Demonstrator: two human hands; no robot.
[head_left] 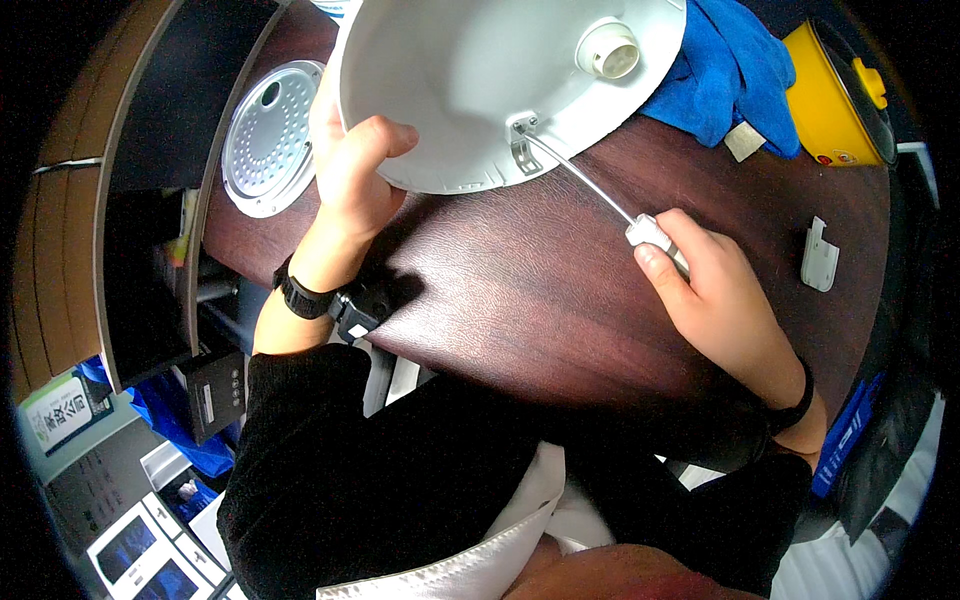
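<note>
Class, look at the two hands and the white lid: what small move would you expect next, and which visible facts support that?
Probably a turn of the screwdriver. Its tip already sits at the metal bracket on the white lid, the right hand grips the handle, and the left hand clamps the lid's rim to steady it.

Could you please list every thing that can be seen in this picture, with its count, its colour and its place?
white round shell: one, white, tilted up at the top middle of the table
metal bracket: one, silver, on the shell's lower rim
screwdriver: one, silver shaft with pale handle, tip at the bracket
perforated disc: one, silver, flat at the table's left end
cloth: one, blue, top right beside the shell
small pot: one, yellow with dark lid, far right
plastic clip: one, white, right side of the table
table: one, dark brown
left hand: grips the shell's rim, black watch on wrist
right hand: holds the screwdriver handle
</note>
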